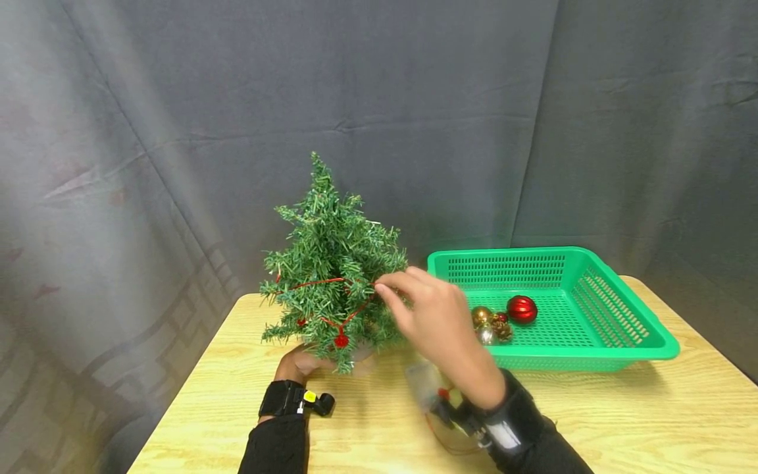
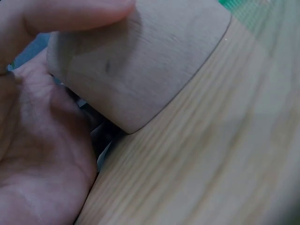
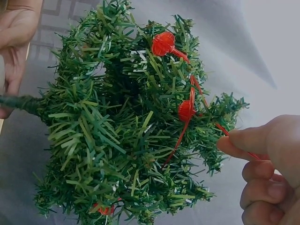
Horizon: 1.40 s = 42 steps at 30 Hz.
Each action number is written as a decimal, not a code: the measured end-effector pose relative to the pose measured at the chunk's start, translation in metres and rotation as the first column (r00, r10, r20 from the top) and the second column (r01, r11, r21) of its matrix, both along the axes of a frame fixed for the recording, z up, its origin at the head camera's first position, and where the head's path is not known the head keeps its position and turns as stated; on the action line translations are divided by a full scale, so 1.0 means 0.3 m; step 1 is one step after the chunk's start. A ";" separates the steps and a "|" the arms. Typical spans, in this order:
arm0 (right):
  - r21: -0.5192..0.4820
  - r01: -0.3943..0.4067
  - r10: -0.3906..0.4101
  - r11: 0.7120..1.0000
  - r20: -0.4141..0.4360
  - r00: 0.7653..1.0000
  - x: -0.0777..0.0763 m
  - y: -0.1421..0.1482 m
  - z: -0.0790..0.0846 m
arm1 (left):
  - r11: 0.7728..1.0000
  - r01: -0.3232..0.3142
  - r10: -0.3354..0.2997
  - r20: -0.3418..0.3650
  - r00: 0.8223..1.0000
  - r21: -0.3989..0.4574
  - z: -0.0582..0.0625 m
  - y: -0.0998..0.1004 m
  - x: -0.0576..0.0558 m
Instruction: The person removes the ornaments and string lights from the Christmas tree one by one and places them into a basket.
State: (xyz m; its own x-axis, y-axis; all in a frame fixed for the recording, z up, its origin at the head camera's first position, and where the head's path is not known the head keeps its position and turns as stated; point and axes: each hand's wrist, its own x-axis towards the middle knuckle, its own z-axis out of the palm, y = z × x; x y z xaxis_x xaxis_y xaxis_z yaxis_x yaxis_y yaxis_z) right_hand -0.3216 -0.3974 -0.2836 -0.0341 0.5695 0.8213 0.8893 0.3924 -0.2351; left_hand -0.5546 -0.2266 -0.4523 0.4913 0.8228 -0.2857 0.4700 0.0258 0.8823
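A small artificial Christmas tree (image 1: 331, 243) stands on the table, its wooden base (image 2: 140, 61) close up in the left wrist view. My left hand (image 1: 308, 362) grips that base low down, thumb across its face. Red wire of a string of lights (image 3: 191, 101) runs through the branches, with red bulbs (image 3: 163, 44) along it. At the tree's right side my right hand (image 1: 435, 316) pinches the red wire between thumb and forefinger. Below the right wrist, a blurred pale box (image 1: 422, 382) with wire beside it is partly hidden.
A green plastic basket (image 1: 592, 359) stands to the right on the wooden table (image 1: 367, 441). Inside lie a shiny red ball (image 1: 522, 309), a gold ball (image 1: 481, 316), a silver ball (image 1: 487, 334) and a pine cone (image 1: 503, 329). A grey curtain (image 1: 414, 131) hangs behind.
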 end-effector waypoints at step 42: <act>0.007 0.010 -0.010 1.000 -0.002 1.000 0.010 0.003 0.002 | 0.978 0.189 -0.199 0.135 0.971 0.090 -0.016 0.028 -0.012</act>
State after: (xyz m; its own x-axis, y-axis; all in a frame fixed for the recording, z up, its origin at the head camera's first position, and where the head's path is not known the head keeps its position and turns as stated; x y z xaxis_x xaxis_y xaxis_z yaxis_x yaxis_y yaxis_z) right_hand -0.3186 -0.3964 -0.2828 -0.0265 0.5641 0.8253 0.8928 0.3848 -0.2343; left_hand -0.5583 -0.2183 -0.4571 0.6747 0.7243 -0.1420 0.3290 -0.1229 0.9363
